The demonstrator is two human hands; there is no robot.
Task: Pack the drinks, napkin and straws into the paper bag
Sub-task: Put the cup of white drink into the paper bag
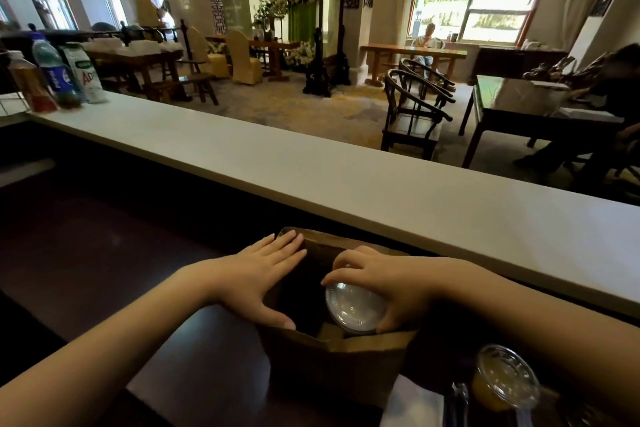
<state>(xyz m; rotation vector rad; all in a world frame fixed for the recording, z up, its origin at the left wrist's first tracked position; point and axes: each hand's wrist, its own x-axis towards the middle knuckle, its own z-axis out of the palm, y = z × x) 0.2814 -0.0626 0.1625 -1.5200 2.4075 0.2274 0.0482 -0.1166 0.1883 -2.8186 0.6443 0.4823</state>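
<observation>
A brown paper bag (332, 360) stands open on the dark lower counter in front of me. My left hand (263, 274) lies flat against the bag's left rim, fingers spread, thumb hooked inside the opening. My right hand (388, 284) grips a clear-lidded drink cup (355, 308) from above, inside the bag's mouth on the right side. A second lidded cup of orange drink (504, 381) stands on the counter at the lower right. A white napkin (412, 406) lies beside it, with dark wrapped straws (457, 402) on top.
A long pale bar top (311, 177) runs diagonally behind the bag. Three bottles (59, 76) stand at its far left end. Beyond are chairs (412, 114), tables and seated people.
</observation>
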